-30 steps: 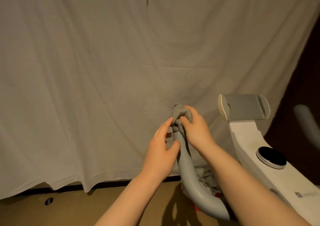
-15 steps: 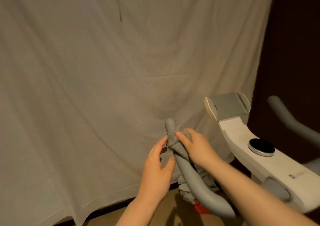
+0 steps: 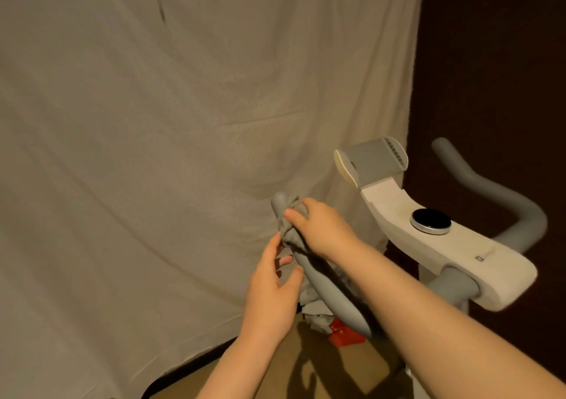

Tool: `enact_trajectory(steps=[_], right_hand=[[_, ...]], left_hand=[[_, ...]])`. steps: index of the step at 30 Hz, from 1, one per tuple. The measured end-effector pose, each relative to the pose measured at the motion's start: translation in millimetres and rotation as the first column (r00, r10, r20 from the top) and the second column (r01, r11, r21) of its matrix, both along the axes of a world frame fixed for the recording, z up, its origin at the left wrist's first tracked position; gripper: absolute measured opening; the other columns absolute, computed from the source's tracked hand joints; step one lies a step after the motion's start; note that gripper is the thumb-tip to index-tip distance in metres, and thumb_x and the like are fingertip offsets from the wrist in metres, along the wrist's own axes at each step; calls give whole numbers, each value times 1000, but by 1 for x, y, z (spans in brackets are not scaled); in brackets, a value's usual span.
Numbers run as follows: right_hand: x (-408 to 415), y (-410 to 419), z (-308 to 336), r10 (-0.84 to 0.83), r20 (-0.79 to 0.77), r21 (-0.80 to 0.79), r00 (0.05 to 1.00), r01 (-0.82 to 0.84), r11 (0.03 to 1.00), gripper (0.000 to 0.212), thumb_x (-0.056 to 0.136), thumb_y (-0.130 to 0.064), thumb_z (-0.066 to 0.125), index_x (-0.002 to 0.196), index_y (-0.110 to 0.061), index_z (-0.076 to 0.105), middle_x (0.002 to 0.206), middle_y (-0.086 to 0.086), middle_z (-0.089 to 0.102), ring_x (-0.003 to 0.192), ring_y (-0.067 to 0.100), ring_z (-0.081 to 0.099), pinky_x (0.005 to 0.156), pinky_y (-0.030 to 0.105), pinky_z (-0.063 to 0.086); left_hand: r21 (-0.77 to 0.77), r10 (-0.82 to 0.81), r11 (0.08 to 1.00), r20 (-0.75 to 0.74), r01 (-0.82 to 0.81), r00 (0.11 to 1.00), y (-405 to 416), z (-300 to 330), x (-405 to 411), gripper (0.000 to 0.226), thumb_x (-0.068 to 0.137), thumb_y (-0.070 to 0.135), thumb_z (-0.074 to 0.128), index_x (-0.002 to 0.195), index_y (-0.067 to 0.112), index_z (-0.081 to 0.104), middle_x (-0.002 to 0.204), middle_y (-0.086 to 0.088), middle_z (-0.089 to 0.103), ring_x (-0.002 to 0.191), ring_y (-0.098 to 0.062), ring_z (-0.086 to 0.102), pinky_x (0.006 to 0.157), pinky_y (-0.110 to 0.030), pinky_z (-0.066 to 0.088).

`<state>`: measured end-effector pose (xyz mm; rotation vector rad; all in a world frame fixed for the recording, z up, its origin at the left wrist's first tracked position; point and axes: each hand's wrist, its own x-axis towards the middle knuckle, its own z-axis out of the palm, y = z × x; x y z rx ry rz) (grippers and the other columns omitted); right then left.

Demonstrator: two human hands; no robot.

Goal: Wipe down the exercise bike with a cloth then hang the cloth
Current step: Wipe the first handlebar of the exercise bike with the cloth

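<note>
- A big pale sheet (image 3: 183, 153) hung behind everything, with a dark wall (image 3: 490, 61) to its right.
- The white exercise bike (image 3: 444, 245) stood on the right, with a round black dial (image 3: 430, 219) on top.
- Its grey left handlebar (image 3: 324, 288) curved up between the two arms.
- A grey cloth (image 3: 289, 230) was bunched round the bar near its tip.
- The right hand (image 3: 321, 227) gripped the cloth against the bar.
- The left hand (image 3: 272, 291) was just below, fingers loose and apart, holding nothing.
- A small red thing (image 3: 346, 334) lay on the floor.

Cloth (image 3: 289, 228) on left handlebar (image 3: 324, 285), console (image 3: 428, 236) to its right
</note>
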<state>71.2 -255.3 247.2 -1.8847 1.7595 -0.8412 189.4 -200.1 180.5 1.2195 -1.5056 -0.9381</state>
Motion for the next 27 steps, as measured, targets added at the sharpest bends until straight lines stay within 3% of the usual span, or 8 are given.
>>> enact_trajectory(steps=[4, 7, 10, 13, 17, 21, 24, 27], right_hand=[[-33, 46, -5, 110, -261, 200, 959, -57, 978, 27, 98, -42, 47, 98, -19, 61, 98, 4, 64, 89, 23, 59, 68, 32, 42], [-51, 67, 0, 142, -301, 323, 943, -40, 945, 28, 96, -49, 47, 82, -27, 55, 81, -6, 57, 80, 18, 55, 64, 29, 38], [-36, 85, -17, 22, -209, 125, 978, 5, 992, 33, 94, -54, 49, 120, -33, 50, 104, -5, 64, 97, 19, 61, 77, 34, 47], [-32, 113, -37, -66, -129, -65, 989, 58, 996, 22, 93, -53, 49, 104, -35, 52, 90, -12, 64, 82, 9, 61, 71, 35, 50], [-50, 140, -54, -201, -108, -200, 974, 177, 964, 24, 91, -49, 54, 113, -43, 61, 115, -24, 58, 106, 3, 54, 93, 29, 44], [-2, 140, -77, -403, -154, -380, 902, 322, 867, 37, 89, -48, 54, 120, -30, 62, 137, -5, 51, 127, 13, 43, 104, 29, 32], [-14, 141, -85, -347, -257, -499, 902, 183, 847, 34, 87, -42, 58, 117, -26, 65, 129, -1, 57, 116, 17, 52, 101, 34, 41], [-17, 145, -88, -444, -132, -511, 886, 323, 797, 31, 90, -42, 51, 112, -28, 67, 124, -7, 58, 117, 13, 51, 113, 32, 24]], left_hand=[[-84, -23, 996, 58, 28, 998, 4, -8, 11, 31, 92, 7, 57, 104, 35, 64, 126, 20, 59, 118, 3, 52, 98, -21, 44], [-150, -34, 988, 55, 42, 998, 12, -12, 10, 33, 93, 5, 55, 103, 34, 66, 130, 20, 57, 122, 8, 48, 101, -18, 41], [-211, -66, 975, 36, 72, 997, 22, -16, -1, 33, 95, 8, 54, 114, 33, 65, 132, 21, 54, 125, 9, 45, 104, -13, 37], [-262, -76, 959, 119, 105, 990, 30, -20, -4, 34, 97, 16, 53, 121, 40, 59, 136, 29, 48, 132, 10, 35, 111, -14, 28], [-262, -176, 936, 234, 237, 956, 36, -27, 5, 42, 98, 23, 51, 131, 48, 45, 142, 38, 33, 138, 16, 18, 112, -14, 16], [-228, -281, 912, 257, 340, 925, 36, -31, 12, 48, 99, 24, 50, 139, 48, 37, 147, 41, 24, 140, 12, 16, 119, -30, 21], [-216, -309, 904, 270, 370, 912, 33, -31, 17, 51, 100, 20, 50, 137, 52, 36, 148, 40, 24, 141, 11, 17, 120, -36, 23], [-236, -294, 895, 326, 378, 899, 31, -30, 19, 51, 100, 20, 49, 139, 50, 36, 147, 39, 25, 140, 13, 14, 120, -35, 21]])
